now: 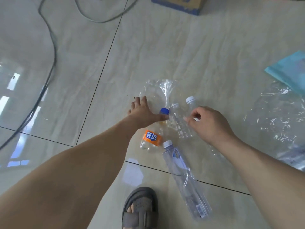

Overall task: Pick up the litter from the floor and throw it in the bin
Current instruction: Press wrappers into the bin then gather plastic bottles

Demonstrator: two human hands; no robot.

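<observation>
While both arms reach down over the tiled floor [148, 47] in the head view, the left hand [143, 113] lies flat with fingers straight, pressing on a crumpled clear plastic wrapper [158, 90], its thumb side touching the blue cap of the orange-labelled bottle [152, 138]. Right hand [208, 123] has fingers curled, pinching a small white scrap [196, 119] just above two clear ribbed bottles [179, 121] with white caps lying side by side. Large clear water bottle [184, 177], white cap, lies near the person's grey sandal [140, 209]. More crumpled clear plastic sheet [277, 116] sits to the right, beside a light blue bag [290, 70]. Cardboard box [178, 4] at top edge, dark cable [49, 47] curving on the left. Bin not visible.
</observation>
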